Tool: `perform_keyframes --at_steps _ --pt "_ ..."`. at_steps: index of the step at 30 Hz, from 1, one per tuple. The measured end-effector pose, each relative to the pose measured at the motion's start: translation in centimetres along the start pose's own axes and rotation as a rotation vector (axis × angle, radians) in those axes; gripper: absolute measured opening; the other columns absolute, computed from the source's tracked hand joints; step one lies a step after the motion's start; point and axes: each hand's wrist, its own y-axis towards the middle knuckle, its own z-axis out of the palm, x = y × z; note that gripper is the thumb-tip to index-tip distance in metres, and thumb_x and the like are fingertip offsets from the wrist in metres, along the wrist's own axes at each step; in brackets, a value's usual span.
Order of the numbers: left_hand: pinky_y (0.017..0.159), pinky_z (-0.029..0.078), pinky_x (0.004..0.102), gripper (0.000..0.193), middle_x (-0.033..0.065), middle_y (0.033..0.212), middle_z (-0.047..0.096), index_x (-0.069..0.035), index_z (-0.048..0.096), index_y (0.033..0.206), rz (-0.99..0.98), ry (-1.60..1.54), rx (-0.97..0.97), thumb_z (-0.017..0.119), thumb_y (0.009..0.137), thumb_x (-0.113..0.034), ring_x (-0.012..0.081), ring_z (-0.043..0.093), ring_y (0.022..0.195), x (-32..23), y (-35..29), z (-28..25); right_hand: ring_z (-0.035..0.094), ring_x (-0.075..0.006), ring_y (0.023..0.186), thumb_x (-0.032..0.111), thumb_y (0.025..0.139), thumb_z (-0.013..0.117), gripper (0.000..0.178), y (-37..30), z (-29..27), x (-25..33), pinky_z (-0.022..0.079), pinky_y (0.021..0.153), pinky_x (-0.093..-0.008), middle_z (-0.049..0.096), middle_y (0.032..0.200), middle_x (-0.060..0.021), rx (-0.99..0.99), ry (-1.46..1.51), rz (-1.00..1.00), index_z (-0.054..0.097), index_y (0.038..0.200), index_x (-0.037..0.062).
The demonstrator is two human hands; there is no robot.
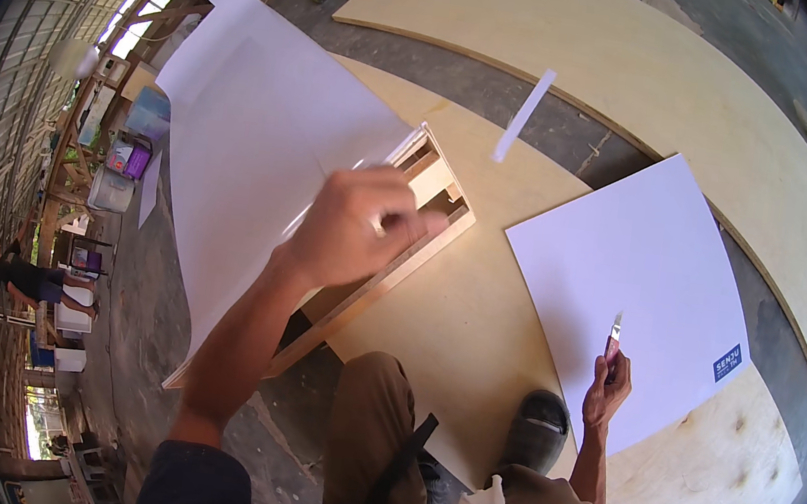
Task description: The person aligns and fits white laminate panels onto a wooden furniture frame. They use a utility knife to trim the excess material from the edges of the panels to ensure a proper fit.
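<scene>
My left hand (357, 221) is over the open end of a hollow wooden frame (413, 253), its fingers curled into a pinch. Motion smears the fingertips, and I cannot make out what is between them. A large white sheet (258, 123) covers the top of the frame, its edge running under my left wrist. Down at the right, my right hand (607, 386) is closed round the red handle of a utility knife (615, 336), blade pointing up and away. Beneath the knife lies a loose white panel (637, 240) with a blue printed label (726, 362) near one corner.
Pale plywood sheets (435, 326) lie under the frame and panel, with another large sheet (552, 28) beyond. A narrow white strip (523, 116) rests on the plywood. My sandalled foot (538, 425) stands by the panel. Far left, a person (42, 281) is among bins and boxes.
</scene>
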Motion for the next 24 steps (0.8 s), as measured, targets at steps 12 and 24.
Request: perform_keyframes --at_steps 12,24 --pt "0.081 0.048 0.0452 0.016 0.0148 0.092 0.061 0.0 0.062 0.092 -0.267 0.476 -0.747 0.072 0.08 -0.003 0.0338 0.061 0.091 5.7 4.5 9.2 0.054 -0.0266 0.075 0.043 0.101 0.063 0.048 -0.3 2.2 -0.8 0.046 0.07 -0.04 0.06 0.086 -0.0137 0.062 -0.036 -0.081 0.065 0.11 -0.0046" --pt "0.081 0.049 0.0429 0.014 0.0137 0.089 0.059 0.001 0.067 0.087 -0.291 0.473 -0.752 0.071 0.074 -0.003 0.029 0.061 0.09 5.9 1.8 9.0 0.059 -0.0353 0.082 0.015 0.091 0.067 0.029 -5.1 9.4 5.6 0.049 0.08 -0.0498 0.065 0.091 -0.0144 0.566 -0.404 -0.718 0.071 0.118 0.0065"
